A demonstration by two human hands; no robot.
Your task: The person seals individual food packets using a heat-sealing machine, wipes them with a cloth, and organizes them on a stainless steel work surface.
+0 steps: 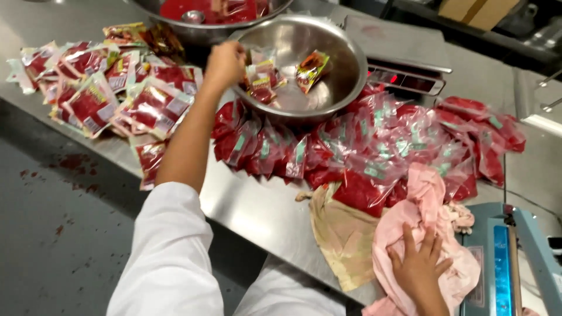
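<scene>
My left hand (225,61) reaches over the rim of a steel bowl (345,58), fingers curled on small printed sachets (260,79) of red stuff. One more sachet (311,69) lies loose inside the bowl. My right hand (418,266) rests flat with its fingers spread on a crumpled pink cloth (430,199) at the near edge of the steel table (252,205). It holds nothing. Both arms wear white sleeves.
Labelled red packets (99,93) are heaped at the left. Clear bags of red powder (380,146) lie piled below the bowl. A second bowl (199,29) with red contents stands behind. A scale (404,58), a blue heat sealer (503,263) and a beige cloth (342,234) are nearby.
</scene>
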